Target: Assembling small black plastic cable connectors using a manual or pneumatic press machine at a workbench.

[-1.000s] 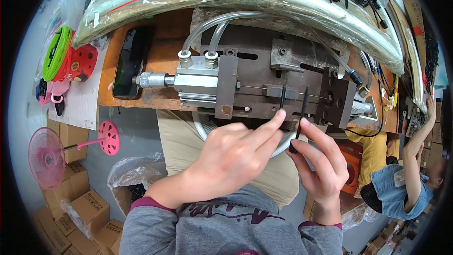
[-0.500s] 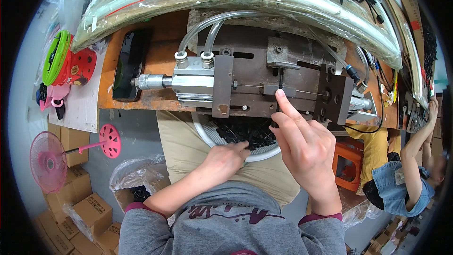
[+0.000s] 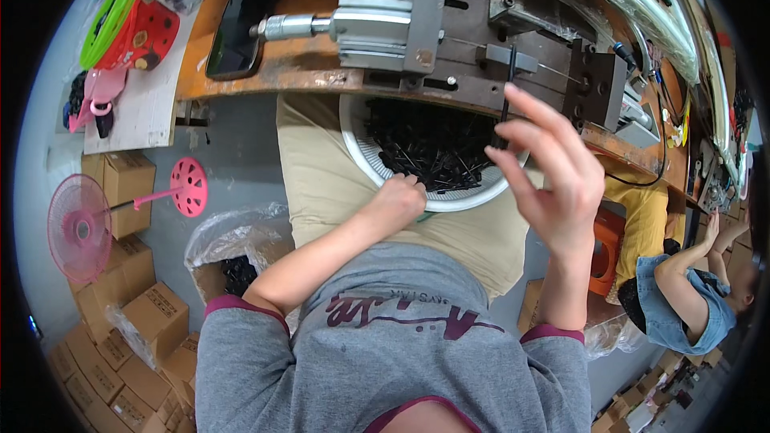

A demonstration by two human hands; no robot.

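Observation:
My right hand (image 3: 561, 168) is raised at the right of the bench edge. Its thumb and fingers pinch the lower end of a thin black plastic stick (image 3: 506, 106), with the index finger reaching along it. The stick's upper end lies at a small grey metal block (image 3: 525, 62) on the dark machine plate. My left hand (image 3: 401, 196) is curled at the front rim of a white basin (image 3: 365, 167) on my lap, its fingertips hidden. Inside the basin lies a heap of thin black plastic parts (image 3: 433, 152).
A silver air cylinder (image 3: 373, 28) with clear hoses sits left of the block, beside a black phone (image 3: 237, 28). A dark bracket (image 3: 593, 84) stands at the right. A pink fan (image 3: 80, 228) and cartons (image 3: 164, 317) are at the left. Another person (image 3: 682, 297) works at the right.
The view has shifted, so the bench appears higher and more of the basin shows. My right index finger has come away from the metal block. My left hand's fingers have curled in.

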